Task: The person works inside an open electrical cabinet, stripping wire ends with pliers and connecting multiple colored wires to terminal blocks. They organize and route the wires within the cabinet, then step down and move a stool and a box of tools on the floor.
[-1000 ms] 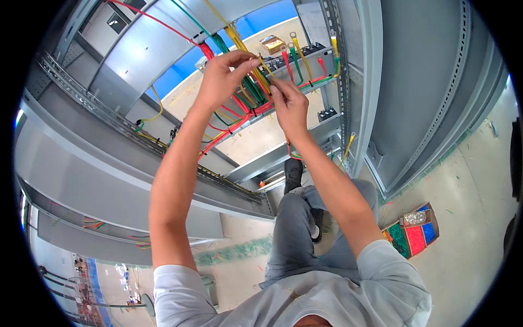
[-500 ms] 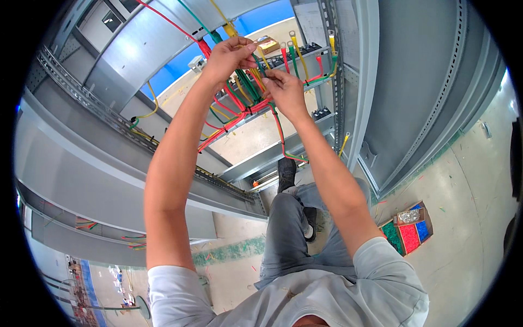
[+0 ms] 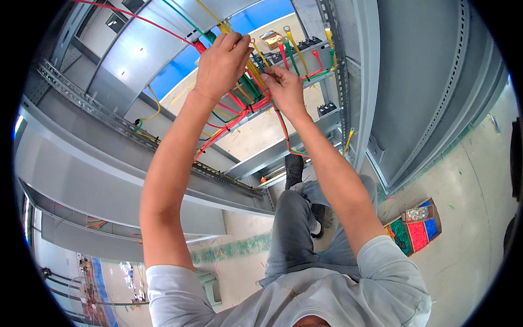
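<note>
My left hand (image 3: 224,64) is raised beside the bundle of coloured wires, its fingers pinched together with the back of the hand towards me. What they hold is hidden. To its right, my right hand (image 3: 286,91) pinches a dark green wire close to the yellow wires (image 3: 254,70). Under the hands, red wires (image 3: 239,115) run tied along a crossbar, with green wires (image 3: 249,87) rising behind them. Right of my right hand stand wires with ring lugs, among them a red one (image 3: 282,52) and a yellow one (image 3: 297,46).
A grey metal cabinet frame surrounds the wiring, with a perforated rail (image 3: 92,95) on the left and a large grey panel (image 3: 414,82) on the right. Black terminal blocks (image 3: 327,109) sit inside. A divided cardboard box (image 3: 411,248) of coloured sleeves lies on the floor.
My left hand has turned, its back now towards me, and its fingertips have moved slightly up and left, away from my right hand. The right hand stays nearly in place.
</note>
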`<action>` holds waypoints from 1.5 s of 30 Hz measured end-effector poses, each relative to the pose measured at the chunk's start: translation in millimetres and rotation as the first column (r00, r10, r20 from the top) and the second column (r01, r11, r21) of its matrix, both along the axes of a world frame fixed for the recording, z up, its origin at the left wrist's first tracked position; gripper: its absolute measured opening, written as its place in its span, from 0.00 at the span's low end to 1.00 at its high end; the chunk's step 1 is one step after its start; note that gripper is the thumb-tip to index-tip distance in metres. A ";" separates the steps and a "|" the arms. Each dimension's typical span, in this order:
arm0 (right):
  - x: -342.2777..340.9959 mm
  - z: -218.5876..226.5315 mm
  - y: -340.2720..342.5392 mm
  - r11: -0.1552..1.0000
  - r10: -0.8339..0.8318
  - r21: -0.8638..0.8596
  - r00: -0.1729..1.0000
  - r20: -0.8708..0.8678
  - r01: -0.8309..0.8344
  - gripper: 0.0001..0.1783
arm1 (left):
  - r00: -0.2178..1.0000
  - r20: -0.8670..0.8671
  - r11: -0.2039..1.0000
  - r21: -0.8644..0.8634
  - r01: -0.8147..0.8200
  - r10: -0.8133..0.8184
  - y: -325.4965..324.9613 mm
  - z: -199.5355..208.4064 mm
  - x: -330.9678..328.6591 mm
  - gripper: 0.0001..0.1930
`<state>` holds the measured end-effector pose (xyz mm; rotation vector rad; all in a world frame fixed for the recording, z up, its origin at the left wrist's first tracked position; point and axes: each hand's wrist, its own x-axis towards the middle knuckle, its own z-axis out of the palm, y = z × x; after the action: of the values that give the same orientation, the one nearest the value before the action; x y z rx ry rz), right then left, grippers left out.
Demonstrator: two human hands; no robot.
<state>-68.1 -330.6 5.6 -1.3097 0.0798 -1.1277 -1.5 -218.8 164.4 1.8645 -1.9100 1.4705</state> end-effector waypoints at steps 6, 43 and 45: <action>-1.8 1.0 3.3 1.000 -0.025 -0.001 1.000 -0.006 0.025 0.11 | 0.995 0.086 0.998 0.051 -0.045 0.040 5.5 -3.4 5.6 0.24; 7.0 -12.1 15.3 0.990 -0.127 0.081 0.969 0.211 0.112 0.09 | 0.879 -0.242 0.815 0.529 -0.236 0.412 -33.1 -9.6 25.1 0.10; 8.0 -11.8 11.9 0.990 -0.143 0.053 0.965 0.220 0.134 0.09 | 0.874 -0.302 0.850 0.487 -0.202 0.381 -31.8 -5.9 14.3 0.10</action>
<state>-60.2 -318.7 -6.2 -1.1502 0.0267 -1.3800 12.8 -250.6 158.4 2.5167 -1.9220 0.6416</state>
